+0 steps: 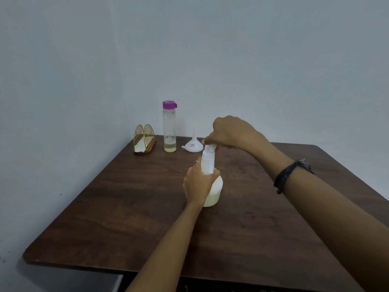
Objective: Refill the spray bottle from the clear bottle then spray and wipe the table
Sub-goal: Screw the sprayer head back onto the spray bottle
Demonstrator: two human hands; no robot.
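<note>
White translucent plastic forms the spray bottle (211, 182), which stands upright near the middle of the dark wood-grain bench (130, 218). The left hand (197, 184) wraps its fingers (216, 172) round the bottle's shoulder and neck, a ring showing on one finger. The right hand (229, 132), with a dark bracelet (290, 175) on its wrist, grasps the spray head (209, 149) at the bottle's top from above, fingers curled round it. Behind the spray bottle, toward the wall, lies an upturned white funnel (193, 143); just left of the funnel stands the clear bottle (169, 131) with a purple cap (169, 104) and a little pale liquid at its bottom. Farther left of the clear bottle stands a gold wire napkin holder (144, 138) holding a white napkin (140, 147).
</note>
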